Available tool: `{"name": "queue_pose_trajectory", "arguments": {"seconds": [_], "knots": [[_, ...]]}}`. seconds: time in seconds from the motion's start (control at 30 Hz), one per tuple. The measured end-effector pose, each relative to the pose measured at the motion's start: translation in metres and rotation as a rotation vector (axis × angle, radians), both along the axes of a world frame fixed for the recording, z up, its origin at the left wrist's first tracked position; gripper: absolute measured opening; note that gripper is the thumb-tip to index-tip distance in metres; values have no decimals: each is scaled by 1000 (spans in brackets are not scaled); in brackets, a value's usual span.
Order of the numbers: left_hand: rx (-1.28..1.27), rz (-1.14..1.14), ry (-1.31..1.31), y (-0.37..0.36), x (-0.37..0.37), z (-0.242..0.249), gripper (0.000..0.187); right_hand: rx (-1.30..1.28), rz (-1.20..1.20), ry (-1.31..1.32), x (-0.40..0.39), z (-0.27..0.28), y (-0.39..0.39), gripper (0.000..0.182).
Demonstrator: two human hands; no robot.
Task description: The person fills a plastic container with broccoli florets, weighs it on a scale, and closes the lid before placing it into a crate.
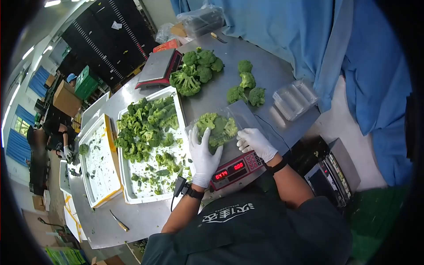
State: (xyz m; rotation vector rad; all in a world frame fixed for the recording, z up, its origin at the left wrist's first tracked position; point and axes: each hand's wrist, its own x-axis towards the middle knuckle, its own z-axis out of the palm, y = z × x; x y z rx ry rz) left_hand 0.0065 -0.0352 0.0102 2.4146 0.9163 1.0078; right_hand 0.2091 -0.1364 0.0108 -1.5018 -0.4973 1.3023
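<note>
A clear plastic container of broccoli pieces [216, 128] rests on the red digital scale [234, 170], whose display is lit. My left hand [204, 154], in a white glove, is spread with its fingertips at the container's left side. On the right, my gloved right hand [256, 143] has its fingers curled in near the container's lid edge; what they pinch, if anything, is too small to tell. Left of the scale, a white tray [128, 185] holds many broccoli florets [148, 123].
Broccoli heads [198, 68] lie beyond the container beside a second scale [157, 66]. Several more [248, 88] are near stacked empty clear containers [295, 99]. Knives lie at the far edge [218, 38] and near left [119, 221]. A co-worker [53, 137] is at the far left.
</note>
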Motion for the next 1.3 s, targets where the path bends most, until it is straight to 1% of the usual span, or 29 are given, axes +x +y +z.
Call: {"name": "queue_pose_trajectory", "arguments": {"seconds": [0.1,0.23,0.33,0.4,0.43,0.47,0.53,0.57,0.6,0.67,0.7,0.77,0.8,0.87,0.9,0.97,1.0,1.07,1.17,1.23,1.3], "knots": [[-30,34,-55,-3,4,-7,69,-13,4,27,0,4,-1,31],[0,94,-16,-2,10,-12,65,-8,-12,48,1,0,-1,29],[4,54,7,0,5,-5,68,-4,0,47,4,-3,3,25],[-91,-77,-10,3,-6,0,74,-12,2,60,2,-7,2,22],[-111,-159,47,5,-15,5,77,-5,-12,61,1,-8,2,20],[-113,-163,49,8,-20,5,77,2,-26,61,0,-10,1,17],[-451,-215,-304,11,-32,2,71,17,-37,67,-1,-21,2,16],[-506,-96,-345,18,-40,-11,63,35,-50,72,-2,-26,3,15],[-459,61,-249,17,-42,-5,52,33,-46,74,-2,-26,2,15],[-730,73,-81,39,-57,-29,40,58,-26,77,-2,-23,0,14],[-729,80,-85,40,-58,-20,40,59,-18,76,0,-20,0,14],[-1422,-58,-366,40,-58,4,22,74,13,137,5,-13,-4,18],[-1420,-58,-369,41,-59,0,22,76,16,136,7,-12,-4,18],[-1461,-82,-452,41,-59,-13,16,67,60,151,10,-11,-6,24],[-1466,-79,-451,39,-57,-11,16,63,60,154,10,-10,-6,24],[-1386,0,-452,34,-52,-5,9,31,102,127,14,-6,-3,28],[-1389,4,-453,33,-52,-11,9,27,104,129,18,-5,-2,28],[-1304,-106,-502,36,-51,-26,7,34,149,110,27,-4,0,30],[-1345,-152,-560,39,-52,-35,8,-20,154,91,29,0,4,30],[-1384,-129,-533,33,-51,-23,7,-37,168,73,29,2,6,30],[-1422,-100,-510,28,-52,-12,8,-20,183,-21,29,2,8,30]]}}
